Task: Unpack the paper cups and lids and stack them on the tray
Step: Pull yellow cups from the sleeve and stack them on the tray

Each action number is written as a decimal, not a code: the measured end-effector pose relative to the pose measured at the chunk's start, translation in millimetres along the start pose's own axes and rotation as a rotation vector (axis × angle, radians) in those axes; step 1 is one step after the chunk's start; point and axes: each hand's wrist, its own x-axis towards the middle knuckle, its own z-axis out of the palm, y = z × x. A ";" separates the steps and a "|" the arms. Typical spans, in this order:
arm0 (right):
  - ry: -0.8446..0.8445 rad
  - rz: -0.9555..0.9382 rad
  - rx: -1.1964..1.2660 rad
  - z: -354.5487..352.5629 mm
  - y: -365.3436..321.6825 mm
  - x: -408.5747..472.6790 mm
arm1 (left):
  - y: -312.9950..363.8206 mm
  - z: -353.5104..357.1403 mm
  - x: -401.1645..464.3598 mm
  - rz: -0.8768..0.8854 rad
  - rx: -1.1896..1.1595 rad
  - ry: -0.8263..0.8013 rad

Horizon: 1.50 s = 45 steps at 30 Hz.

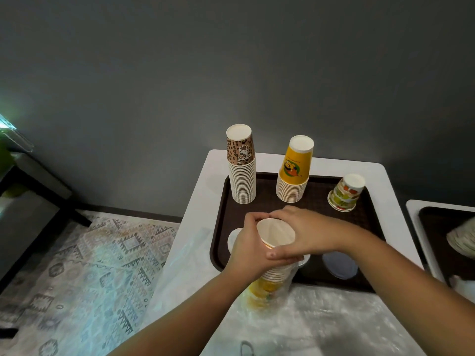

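Cup stack betw. both hands, left & right curled round it, over tray.

Paper cups, matt, printed. Tray at centre of frame was dark brown plastic, textured. Table: white, smooth. Wrapper at bottom: clear crinkled plastic film.

Looks like a home room: patterned rug on the floor, plain grey wall, small white table, dark bench or low furniture off to the left.
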 end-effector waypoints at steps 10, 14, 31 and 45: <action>0.178 -0.033 0.015 5.1 -12.0 -2.3 | -7.1 4.2 -4.7 -0.071 -0.133 0.032; 0.217 -0.087 0.076 -7.4 -8.9 -6.6 | -7.6 3.5 -7.5 -0.048 -0.144 0.039; 0.166 -0.222 0.244 14.0 -8.0 -1.6 | -29.5 -4.1 -15.7 0.038 -0.155 -0.006; 0.382 -0.075 0.878 102.7 -2.2 -19.0 | -64.5 13.3 -37.6 0.078 -0.119 -0.008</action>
